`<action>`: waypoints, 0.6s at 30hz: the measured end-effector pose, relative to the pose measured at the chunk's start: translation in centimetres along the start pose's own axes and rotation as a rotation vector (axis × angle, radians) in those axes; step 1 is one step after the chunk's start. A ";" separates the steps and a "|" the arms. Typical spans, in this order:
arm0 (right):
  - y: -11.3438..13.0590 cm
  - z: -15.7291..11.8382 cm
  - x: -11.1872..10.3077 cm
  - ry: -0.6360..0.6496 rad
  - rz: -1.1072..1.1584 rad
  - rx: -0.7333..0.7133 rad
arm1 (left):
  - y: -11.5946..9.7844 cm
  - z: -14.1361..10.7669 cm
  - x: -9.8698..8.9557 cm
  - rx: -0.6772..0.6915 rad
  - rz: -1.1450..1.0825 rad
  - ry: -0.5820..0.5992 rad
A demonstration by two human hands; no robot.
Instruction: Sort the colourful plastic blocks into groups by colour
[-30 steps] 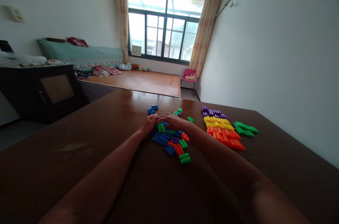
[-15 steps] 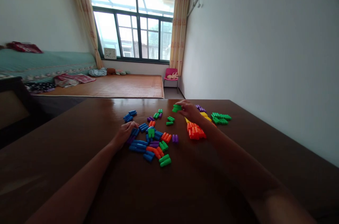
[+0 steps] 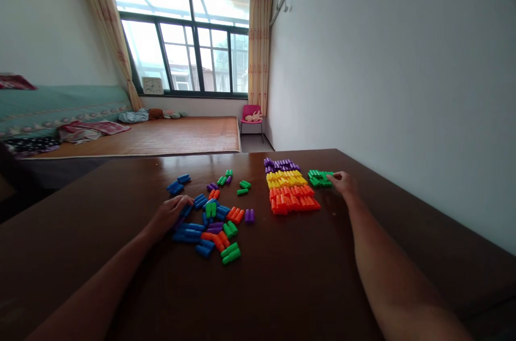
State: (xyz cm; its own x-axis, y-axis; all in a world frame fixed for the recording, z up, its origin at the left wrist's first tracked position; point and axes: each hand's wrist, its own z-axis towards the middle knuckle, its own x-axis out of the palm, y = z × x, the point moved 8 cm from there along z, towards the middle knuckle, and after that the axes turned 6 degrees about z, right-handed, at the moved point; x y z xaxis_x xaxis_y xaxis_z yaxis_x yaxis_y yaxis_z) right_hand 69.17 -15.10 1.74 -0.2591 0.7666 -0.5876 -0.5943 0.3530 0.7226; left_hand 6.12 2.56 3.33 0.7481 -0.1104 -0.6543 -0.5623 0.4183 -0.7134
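Observation:
My right hand (image 3: 343,182) is at the right edge of the green block group (image 3: 320,178), its fingers closed on a green block at that edge, which they mostly cover. Left of that group lie tidy rows of purple blocks (image 3: 282,165), yellow blocks (image 3: 284,177) and orange blocks (image 3: 293,200). My left hand (image 3: 171,211) rests with fingers stretched over a blue block (image 3: 187,211) at the left side of a mixed pile. In that pile are blue blocks (image 3: 188,232), orange blocks (image 3: 235,215), purple blocks (image 3: 249,216) and green blocks (image 3: 231,253), all made of joined tubes.
The blocks lie on a dark, shiny table (image 3: 282,276). Beyond it is a bed (image 3: 181,136) with a mat and cloths. A pink chair (image 3: 252,115) with a soft toy stands under the window. A white wall (image 3: 382,88) runs along the right.
My right hand has carried green blocks from above the middle of the table rightward to the green group. The view has turned slightly right. My left hand stays at the blue block.

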 end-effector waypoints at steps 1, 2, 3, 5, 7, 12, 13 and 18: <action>0.3 -0.1 0.2 -0.001 -0.040 -0.010 | 0.0 0.0 0.0 0.000 0.004 0.004; 0.5 -0.2 0.3 -0.009 -0.071 -0.016 | 0.0 0.0 0.1 0.001 0.009 0.008; 0.5 -0.3 0.2 -0.023 -0.087 -0.016 | 0.0 0.0 0.1 0.003 0.015 0.011; 0.5 -0.2 0.0 -0.053 -0.076 -0.010 | 0.1 0.0 0.1 0.007 0.029 0.012; 0.3 -0.1 -0.2 -0.073 -0.038 -0.008 | 0.1 0.0 0.1 0.014 0.038 0.016; 0.9 -0.3 0.4 -0.034 -0.019 -0.014 | -0.1 0.1 0.2 0.028 0.032 0.015; 1.3 -0.5 0.6 -0.020 -0.021 -0.017 | -0.2 0.0 0.1 0.028 0.031 0.012; 3.5 -1.8 1.8 0.056 -0.085 -0.041 | -0.3 0.0 0.3 0.022 0.029 0.028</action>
State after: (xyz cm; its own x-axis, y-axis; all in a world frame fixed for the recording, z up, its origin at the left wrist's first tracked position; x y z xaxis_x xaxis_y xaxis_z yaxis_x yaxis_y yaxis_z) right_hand 65.23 -13.41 2.55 -0.2477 0.7035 -0.6661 -0.6463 0.3922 0.6546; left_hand 6.57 2.43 3.36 0.7209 -0.1231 -0.6820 -0.5756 0.4417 -0.6882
